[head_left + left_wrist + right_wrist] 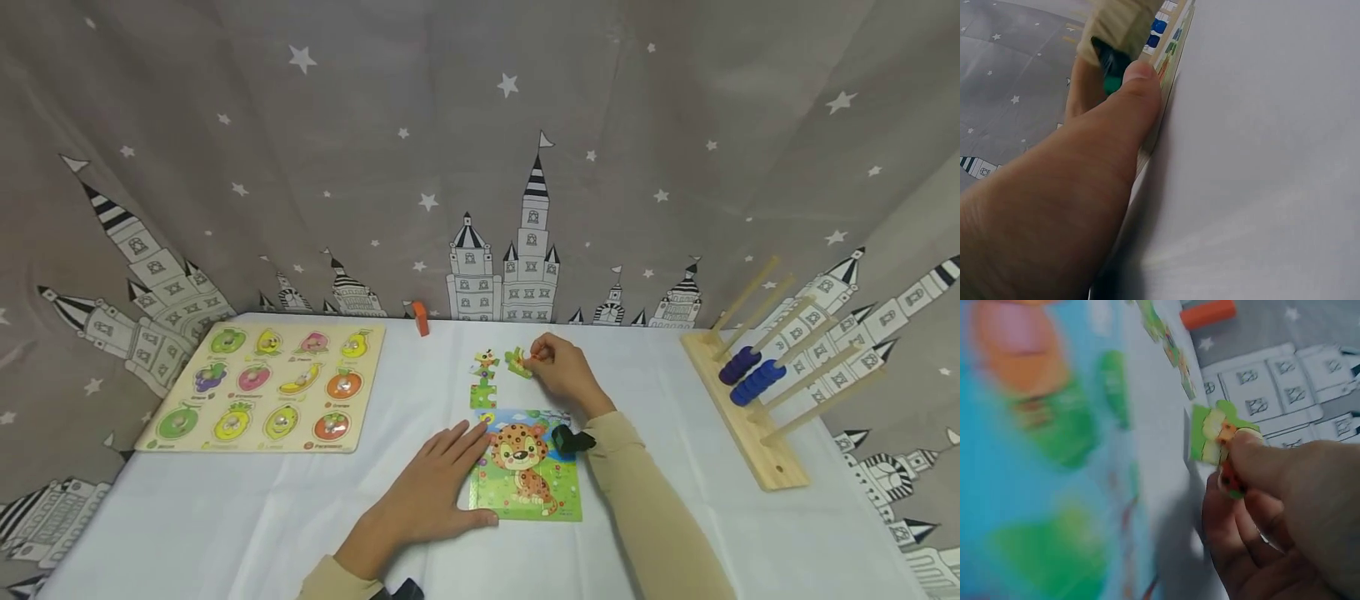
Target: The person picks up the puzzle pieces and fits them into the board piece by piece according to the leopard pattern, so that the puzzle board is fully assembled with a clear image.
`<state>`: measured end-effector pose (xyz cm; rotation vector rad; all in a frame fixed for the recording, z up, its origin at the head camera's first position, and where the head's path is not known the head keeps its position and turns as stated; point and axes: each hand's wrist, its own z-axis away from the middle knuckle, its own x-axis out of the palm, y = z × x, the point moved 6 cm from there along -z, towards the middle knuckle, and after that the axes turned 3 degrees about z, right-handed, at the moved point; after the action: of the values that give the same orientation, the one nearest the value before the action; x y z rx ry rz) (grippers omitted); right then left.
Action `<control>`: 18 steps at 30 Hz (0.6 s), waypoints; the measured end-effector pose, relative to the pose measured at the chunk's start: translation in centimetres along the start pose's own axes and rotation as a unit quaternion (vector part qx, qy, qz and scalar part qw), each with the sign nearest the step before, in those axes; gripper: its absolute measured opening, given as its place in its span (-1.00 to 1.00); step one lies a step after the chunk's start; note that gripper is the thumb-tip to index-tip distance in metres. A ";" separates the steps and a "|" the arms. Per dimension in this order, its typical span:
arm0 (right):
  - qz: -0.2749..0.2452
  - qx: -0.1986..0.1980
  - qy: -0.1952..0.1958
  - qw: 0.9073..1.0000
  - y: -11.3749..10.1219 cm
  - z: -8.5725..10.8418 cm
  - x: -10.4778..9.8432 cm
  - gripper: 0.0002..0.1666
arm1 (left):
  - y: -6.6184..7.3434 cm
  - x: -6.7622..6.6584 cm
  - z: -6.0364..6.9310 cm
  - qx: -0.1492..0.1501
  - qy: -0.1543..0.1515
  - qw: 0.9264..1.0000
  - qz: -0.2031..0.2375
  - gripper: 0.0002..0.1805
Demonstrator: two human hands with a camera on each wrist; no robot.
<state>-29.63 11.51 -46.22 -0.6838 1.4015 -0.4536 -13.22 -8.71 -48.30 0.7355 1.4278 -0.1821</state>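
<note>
Pinch grip — right hand (564, 370) has a puzzle piece (1202, 432) by thumb and fingers, near other pieces (483, 397). Left hand (429, 490) — fingers straight — rests at leopard board's left edge (528, 479).

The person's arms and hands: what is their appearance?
Long beige fabric sleeves end near the wrists. A small black device sits at the right cuff, another black device at the left. The left hand and right hand wear no gloves.

Tiny labels (354, 406) on the fruit board (307, 403): "Orange" below the orange (345, 384), "Grape" below the grapes (210, 379), others blurred.
</note>
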 end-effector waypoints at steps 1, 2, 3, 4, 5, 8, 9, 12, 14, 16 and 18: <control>-0.004 -0.005 -0.007 1.000 0.1 0.7 -0.1 -0.80 | 0.1 0.1 0.0 0.003 0.000 1.000 0.001 0.15; -0.008 -0.013 -0.020 1.000 0.1 1.5 -0.2 -0.80 | 0.1 0.2 0.0 0.005 -0.003 1.000 0.001 0.15; -0.014 -0.025 -0.036 0.999 0.0 2.4 -0.3 -0.81 | 0.2 0.3 0.0 0.007 -0.004 1.000 0.002 0.14; -0.026 -0.036 -0.059 0.997 -0.3 3.3 -0.4 -0.82 | 0.2 0.3 -0.1 0.008 -0.004 1.000 0.004 0.13; -0.031 -0.049 -0.081 0.995 -0.5 4.2 -0.4 -0.82 | 0.3 0.3 -0.1 0.008 -0.005 1.000 0.004 0.11; -0.046 -0.086 -0.152 0.984 -1.6 6.8 -0.3 -0.81 | 0.2 0.1 -0.1 0.000 -0.005 1.000 0.007 0.08; -0.046 -0.094 -0.170 0.980 -1.9 7.5 -0.2 -0.81 | 0.2 -0.1 -0.1 -0.003 -0.003 1.000 0.008 0.07; -0.023 -0.115 -0.213 0.970 -2.7 9.4 0.3 -0.80 | 0.1 -0.2 0.0 -0.005 -0.003 1.000 0.008 0.05; -0.004 -0.129 -0.234 0.964 -3.1 10.5 0.8 -0.80 | 0.0 -0.3 0.1 -0.005 -0.004 1.000 0.009 0.04; 0.015 -0.136 -0.242 0.960 -3.4 11.3 1.3 -0.80 | 0.0 -0.3 0.2 -0.004 -0.003 1.000 0.009 0.04; 0.032 -0.139 -0.243 0.959 -3.7 11.9 1.6 -0.80 | 0.0 -0.2 0.3 -0.004 -0.001 1.000 0.011 0.04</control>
<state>-17.27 9.78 -44.55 -0.9044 1.0208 -0.0229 -12.99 -8.95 -48.07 0.7425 1.4168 -0.1600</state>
